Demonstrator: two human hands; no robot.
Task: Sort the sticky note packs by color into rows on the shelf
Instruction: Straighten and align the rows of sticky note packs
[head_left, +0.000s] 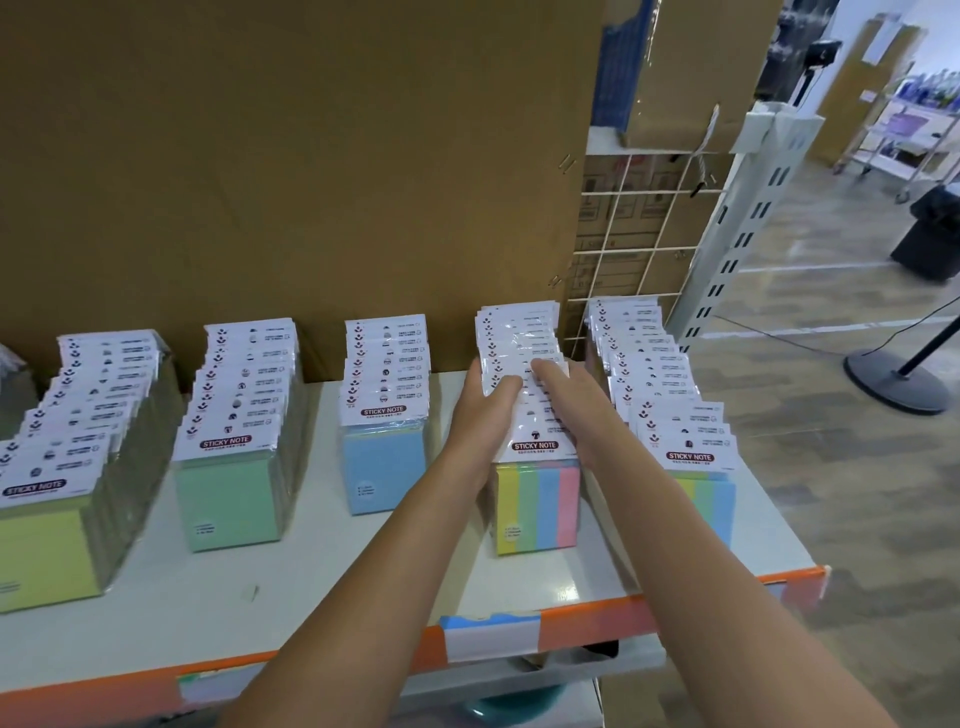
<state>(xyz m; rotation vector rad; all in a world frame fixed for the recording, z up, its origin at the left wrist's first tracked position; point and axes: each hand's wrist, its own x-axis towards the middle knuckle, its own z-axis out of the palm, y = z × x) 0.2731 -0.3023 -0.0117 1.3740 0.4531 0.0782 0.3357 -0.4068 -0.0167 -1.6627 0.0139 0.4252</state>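
Several rows of sticky note packs stand on the white shelf (322, 587): a yellow-green row (47, 540) at the left, a green row (228, 506), a blue row (382, 475), a striped multicolour row (537, 506) and a second striped row (711, 493) at the right. My left hand (480, 410) holds the left side of the middle striped row, thumb lying over the white header cards. My right hand (574, 395) rests on the row's right side, fingers stretched over the cards. The backs of the rows are hidden.
A tall cardboard sheet (291, 156) stands behind the shelf. A white wire grid (634, 244) and a slotted metal upright (743, 223) flank the right end. The shelf's front edge carries an orange strip (597, 618). A black stand base (898, 384) sits on the floor.
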